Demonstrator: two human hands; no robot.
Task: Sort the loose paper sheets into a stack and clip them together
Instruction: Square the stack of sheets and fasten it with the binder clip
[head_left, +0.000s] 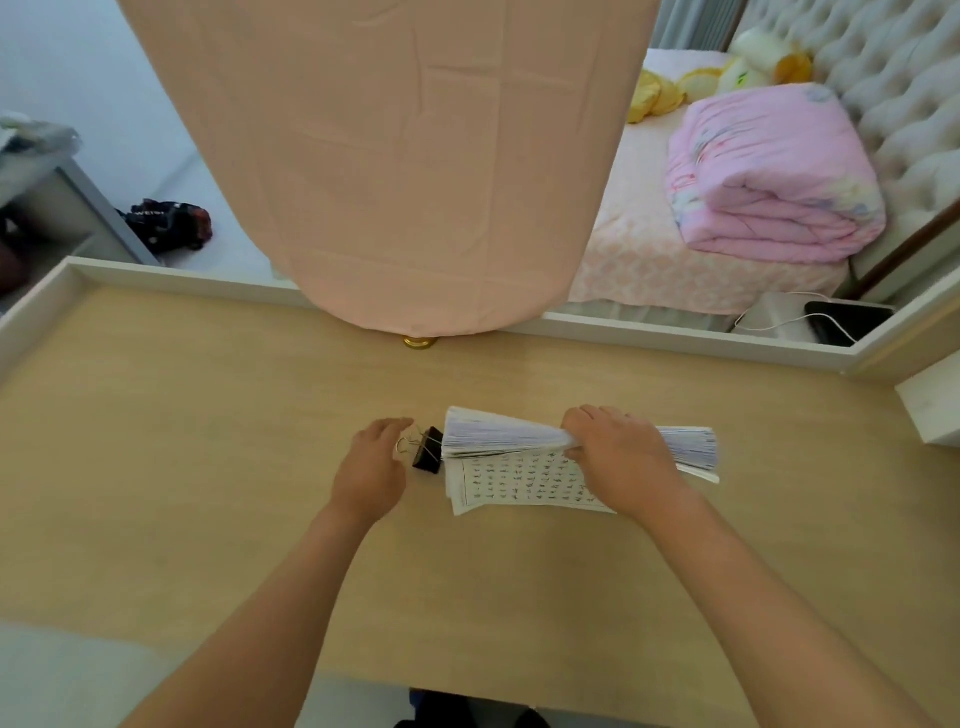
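A thick stack of white paper sheets (498, 439) is lifted edge-on off the wooden desk (208, 467), and my right hand (618, 457) grips it around its middle. Beneath it a few printed sheets (519, 483) lie flat on the desk. A black binder clip (428, 450) with wire handles sits at the stack's left end. My left hand (371, 462) is beside the clip, fingertips at its wire handles. I cannot tell whether the clip's jaws bite the stack.
A large pink cloth-covered object (405, 156) stands at the desk's back edge on a brass foot (420, 342). A white rim (675, 332) borders the desk. Behind are a bed with a folded pink quilt (769, 176) and a black device with a cable (847, 319).
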